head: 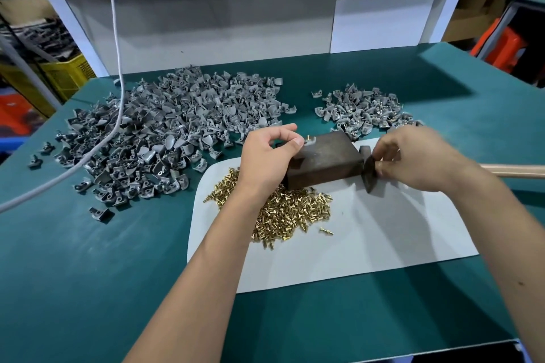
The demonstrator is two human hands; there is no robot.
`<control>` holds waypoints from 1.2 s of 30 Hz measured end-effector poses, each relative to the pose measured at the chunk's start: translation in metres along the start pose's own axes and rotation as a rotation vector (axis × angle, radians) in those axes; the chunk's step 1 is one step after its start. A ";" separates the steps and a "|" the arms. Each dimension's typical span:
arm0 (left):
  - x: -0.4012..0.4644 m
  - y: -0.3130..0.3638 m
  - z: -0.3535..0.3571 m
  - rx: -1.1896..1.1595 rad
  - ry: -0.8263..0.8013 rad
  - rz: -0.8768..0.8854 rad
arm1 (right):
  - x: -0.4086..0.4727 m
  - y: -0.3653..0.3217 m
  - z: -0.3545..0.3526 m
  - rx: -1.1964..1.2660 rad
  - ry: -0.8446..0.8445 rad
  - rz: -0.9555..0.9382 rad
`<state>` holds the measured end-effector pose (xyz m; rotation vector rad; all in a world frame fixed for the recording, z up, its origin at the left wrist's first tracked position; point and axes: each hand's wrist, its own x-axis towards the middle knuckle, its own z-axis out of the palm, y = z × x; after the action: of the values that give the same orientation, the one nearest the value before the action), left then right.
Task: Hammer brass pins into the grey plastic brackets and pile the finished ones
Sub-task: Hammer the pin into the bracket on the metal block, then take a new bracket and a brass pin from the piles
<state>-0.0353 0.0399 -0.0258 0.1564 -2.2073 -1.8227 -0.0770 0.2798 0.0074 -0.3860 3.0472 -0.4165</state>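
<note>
L hand (267, 153) sits at the left end of the dark rusty metal block (326, 160), thumb and forefinger pinching a small grey plastic bracket (310, 141) w/ a brass pin (308, 137) standing up in it, on the block's top left corner. R hand (413, 156) is at the block's right end, fingers curled round the dark steel hammer head (368, 169); the hammer's pale wooden handle (513, 171) runs right and is cut off by the frame edge. Hammer head rests just beside the block, on the white paper sheet (383, 239).

Loose heap of brass pins (290, 212) lies on the sheet, near side of the block, partly hidden under the L forearm; 1 pin (326, 231) lies apart at its right. Big pile of grey plastic brackets (165, 132) spreads over the green desk (88, 274) to the left; a smaller pile of brackets (362, 110) w/ pins showing lies behind the R hand. A grey cable (116, 68) hangs across the big pile. Yellow crate (66, 74) past the desk's left edge; contents too blurred to tell.
</note>
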 end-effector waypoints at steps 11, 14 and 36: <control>0.000 0.001 -0.001 -0.039 -0.025 -0.013 | 0.007 -0.072 0.019 0.145 0.357 -0.466; 0.005 0.006 -0.007 -0.022 0.075 0.004 | 0.016 -0.066 0.017 0.263 0.447 -0.471; 0.014 -0.026 -0.069 0.835 0.411 -0.038 | -0.011 -0.093 0.050 0.230 0.488 -0.680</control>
<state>-0.0318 -0.0337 -0.0381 0.6631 -2.4818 -0.6768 -0.0403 0.1825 -0.0155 -1.5090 3.1502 -1.0033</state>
